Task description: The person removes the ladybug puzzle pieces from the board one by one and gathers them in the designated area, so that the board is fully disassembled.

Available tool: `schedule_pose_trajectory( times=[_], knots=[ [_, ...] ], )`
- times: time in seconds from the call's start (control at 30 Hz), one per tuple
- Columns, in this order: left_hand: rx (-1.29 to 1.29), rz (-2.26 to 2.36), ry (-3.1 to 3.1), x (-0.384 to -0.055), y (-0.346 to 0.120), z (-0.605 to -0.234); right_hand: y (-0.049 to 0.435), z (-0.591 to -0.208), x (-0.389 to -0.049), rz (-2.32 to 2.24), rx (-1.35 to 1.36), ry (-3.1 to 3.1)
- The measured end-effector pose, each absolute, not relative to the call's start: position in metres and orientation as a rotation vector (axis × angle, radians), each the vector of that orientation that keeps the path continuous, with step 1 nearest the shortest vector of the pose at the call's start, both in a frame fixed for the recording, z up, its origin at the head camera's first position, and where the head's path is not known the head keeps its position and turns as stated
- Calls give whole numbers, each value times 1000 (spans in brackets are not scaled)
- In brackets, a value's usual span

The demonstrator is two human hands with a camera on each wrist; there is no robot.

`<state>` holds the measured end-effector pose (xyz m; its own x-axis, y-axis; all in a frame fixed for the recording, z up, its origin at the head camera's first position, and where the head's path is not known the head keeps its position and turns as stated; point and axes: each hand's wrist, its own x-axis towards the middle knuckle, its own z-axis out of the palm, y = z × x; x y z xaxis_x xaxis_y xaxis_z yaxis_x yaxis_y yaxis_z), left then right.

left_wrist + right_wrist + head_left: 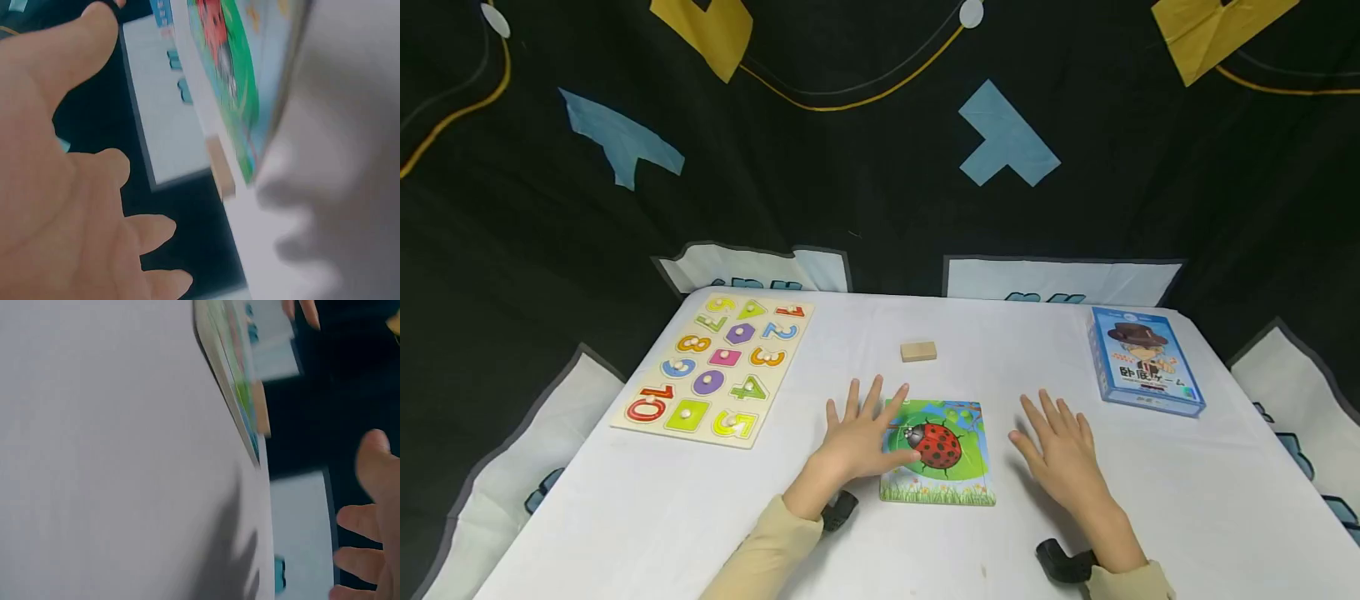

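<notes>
A square ladybug picture board (964,487) lies flat in the middle of the white table. My left hand (859,439), fingers straight and spread, is held above the board's left edge; its thumb overlaps the ladybug in the head view. The left wrist view shows this palm (56,194) raised off the table, apart from the board (247,81), and holding nothing. To the right of the board, my right hand (1064,460) also has its fingers spread, with nothing in it. Its shadow falls on the tabletop in the right wrist view, where the board (228,369) appears edge-on.
Beyond the ladybug board lies a small wooden block (918,352). A number and shape peg puzzle (647,382) is at the left. At the back right sits a blue box (1146,360) with a hatted cartoon figure. A dark patterned cloth (880,192) hangs behind the table.
</notes>
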<state>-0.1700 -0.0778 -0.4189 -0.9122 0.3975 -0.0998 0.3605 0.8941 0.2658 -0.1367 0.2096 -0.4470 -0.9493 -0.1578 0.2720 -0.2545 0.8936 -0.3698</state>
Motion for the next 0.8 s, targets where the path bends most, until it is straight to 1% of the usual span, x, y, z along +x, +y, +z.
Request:
schedule_pose_trajectory(
  times=[0.2, 0.33, 0.5, 0.8],
  knots=[
    [678, 332, 2801, -178, -55, -420, 186, -449, -157, 564, 525, -2849],
    [732, 248, 2737, -181, -40, -427, 179, -453, -168, 565, 598, -2848],
    [768, 144, 2707, -178, -30, -434, 175, -459, -176, 562, 608, -2914],
    [761, 172, 2691, -176, -32, -435, 171, -460, -180, 663, 577, -2910]
  ],
)
